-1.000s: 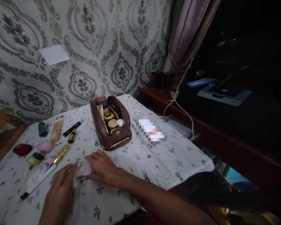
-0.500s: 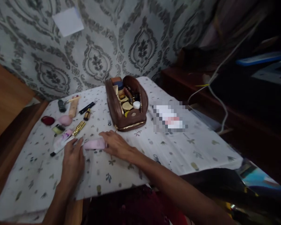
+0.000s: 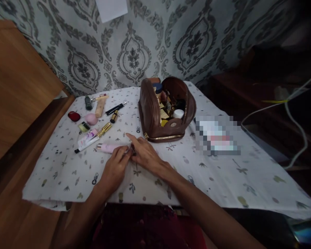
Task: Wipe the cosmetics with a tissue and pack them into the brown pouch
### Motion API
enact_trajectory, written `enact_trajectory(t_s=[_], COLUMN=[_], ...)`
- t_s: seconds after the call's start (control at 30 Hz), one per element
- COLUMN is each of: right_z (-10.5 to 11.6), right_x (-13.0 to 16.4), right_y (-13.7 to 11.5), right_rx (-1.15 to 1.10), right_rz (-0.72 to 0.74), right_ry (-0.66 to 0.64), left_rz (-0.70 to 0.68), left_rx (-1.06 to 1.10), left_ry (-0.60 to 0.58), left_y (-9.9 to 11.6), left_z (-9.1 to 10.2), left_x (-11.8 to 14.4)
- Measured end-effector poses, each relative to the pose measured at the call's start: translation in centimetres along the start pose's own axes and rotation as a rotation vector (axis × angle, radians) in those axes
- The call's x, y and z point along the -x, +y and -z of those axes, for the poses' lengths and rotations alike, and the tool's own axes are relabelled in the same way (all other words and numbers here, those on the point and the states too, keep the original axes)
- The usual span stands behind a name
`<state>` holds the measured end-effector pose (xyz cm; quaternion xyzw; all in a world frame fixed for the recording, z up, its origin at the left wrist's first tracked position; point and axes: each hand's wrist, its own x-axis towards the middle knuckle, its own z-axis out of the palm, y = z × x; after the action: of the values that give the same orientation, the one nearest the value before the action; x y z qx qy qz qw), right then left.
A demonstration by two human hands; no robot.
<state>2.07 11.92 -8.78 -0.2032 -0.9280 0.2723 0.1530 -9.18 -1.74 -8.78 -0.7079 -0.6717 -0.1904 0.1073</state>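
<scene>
A pink tube (image 3: 109, 148) lies flat on the patterned tablecloth (image 3: 212, 173). My left hand (image 3: 115, 169) rests on the cloth with its fingertips on the tube's right end. My right hand (image 3: 145, 155) lies beside it, fingers spread, touching the same end. Just behind my hands stands an open brown cosmetic bag (image 3: 166, 110), packed with gold-lidded jars and a small white cap.
Cosmetics lie at the table's left: a white tube (image 3: 86, 140), gold lipsticks (image 3: 105, 129), a pink sponge (image 3: 91, 119), a red compact (image 3: 74, 116), a beige tube (image 3: 100, 108), a black pen (image 3: 115, 108). A blurred packet (image 3: 217, 135) sits right. Wooden furniture (image 3: 18, 86) stands left; white cables (image 3: 290, 110) hang right.
The view has swung left and back. My two hands have come together at one end of the pink tube, which now lies further out to the left of my fingers.
</scene>
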Motion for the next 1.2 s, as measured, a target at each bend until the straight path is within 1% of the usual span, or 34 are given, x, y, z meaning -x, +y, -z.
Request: enact_trajectory(t_s=[0.1,0.2,0.37,0.43,0.5,0.6,0.7,0.9,1.0,1.1,1.2], right_z=[-0.2,-0.1,0.5,0.6,0.6,0.4,0.4,0.5,0.3,0.1,0.0], right_x=[0.0,0.1,0.1,0.1,0.0,0.0,-0.1,-0.2,-0.3,-0.4,-0.4], right_y=[0.2,0.3,0.1,0.0,-0.1,0.0,-0.1,-0.6,-0.6,-0.5,-0.4], right_rx=[-0.043,-0.050,-0.027,-0.029,-0.027,-0.020,-0.005,0.057,0.105,0.118,0.089], right_rz=[0.020,0.051,0.126,0.158,0.192,0.225,0.234,0.215,0.183,0.149,0.142], right_ry=[0.020,0.035,-0.019,-0.035,-0.042,-0.037,-0.031,-0.031,-0.039,-0.032,-0.006], left_rz=[0.043,0.114,0.264,0.315,0.339,0.359,0.367,0.213,0.179,0.181,0.193], left_rx=[-0.036,-0.080,-0.129,-0.112,-0.088,-0.077,-0.046,0.051,0.109,0.119,0.084], left_ry=[0.006,0.038,0.152,0.187,0.209,0.218,0.193,0.158,0.161,0.164,0.182], left_y=[-1.2,-2.9,-5.9,-6.6,-6.9,-6.6,-5.5,-2.2,-0.8,-0.8,-2.3], left_z=[0.8,1.6,2.4,2.4,2.4,2.4,2.1,1.0,0.5,0.3,0.4], left_x=[0.6,1.4,2.6,2.9,2.9,2.6,2.0,0.8,0.4,0.2,0.5])
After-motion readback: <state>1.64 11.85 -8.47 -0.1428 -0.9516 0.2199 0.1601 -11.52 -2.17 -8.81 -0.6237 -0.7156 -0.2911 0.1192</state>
